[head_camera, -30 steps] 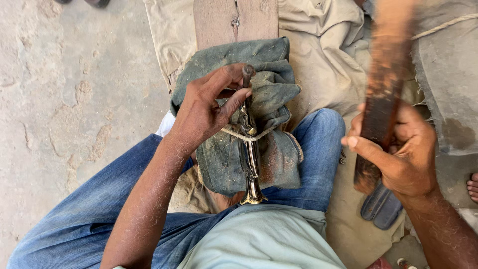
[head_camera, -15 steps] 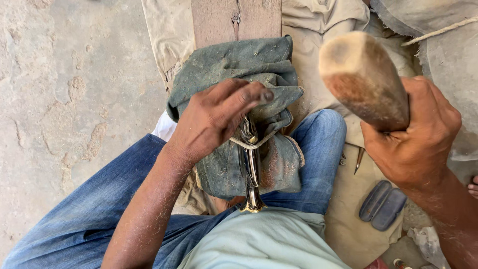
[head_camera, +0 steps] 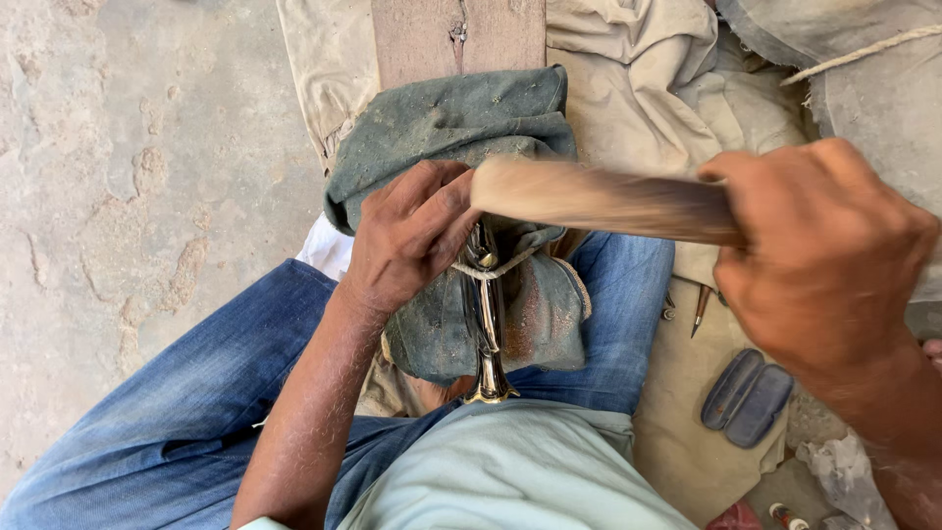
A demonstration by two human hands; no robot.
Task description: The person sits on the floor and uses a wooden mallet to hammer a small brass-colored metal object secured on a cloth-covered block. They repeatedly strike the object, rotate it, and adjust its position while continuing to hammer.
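Observation:
My left hand (head_camera: 412,236) presses down on a dusty green cloth (head_camera: 451,128) wrapped around a shiny brass-coloured metal piece (head_camera: 484,334). That piece lies along my lap, tied with a thin string. My right hand (head_camera: 824,265) grips a wooden club (head_camera: 599,201) held level, its blurred end just over the left fingers and the top of the metal piece. The cloth bundle rests between my jeans-clad legs (head_camera: 196,393), on the end of a wooden plank (head_camera: 456,34).
A beige sheet (head_camera: 638,88) covers the ground under the plank. On it at the right lie a dark blue case (head_camera: 748,397), small pointed tools (head_camera: 701,306) and a bit of plastic (head_camera: 834,476). Rough concrete floor (head_camera: 128,157) lies at the left.
My right hand has swung the wooden club from raised at the right down and leftward over the metal piece. The left hand has stayed on the cloth.

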